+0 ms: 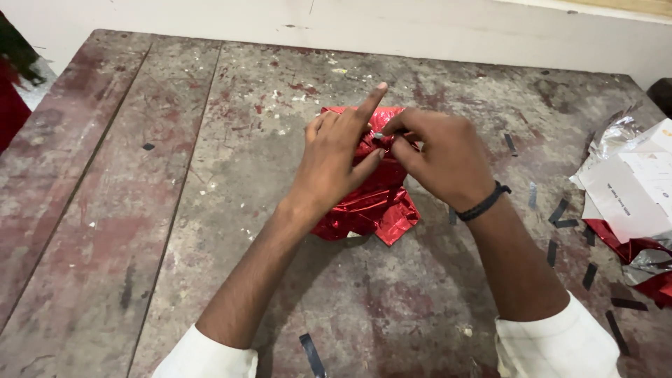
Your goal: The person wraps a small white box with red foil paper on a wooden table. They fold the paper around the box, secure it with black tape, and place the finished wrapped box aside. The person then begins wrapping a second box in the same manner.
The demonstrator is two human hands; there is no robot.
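White cuffs sit at bottom edge, black tape strip (313,355) between them. Left hand (337,159) presses the red foil bundle (374,203) mid-table, index finger raised. Right hand (441,155) pinches a small tape piece (379,135) at the bundle's top. Risk: foil is slick and crinkly; tape may fold onto itself or tear the foil.

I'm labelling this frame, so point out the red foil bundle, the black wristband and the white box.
red foil bundle (374,206), head view, lower crinkled part.
black wristband (483,203), head view, braided band.
white box (633,185), head view, top face.
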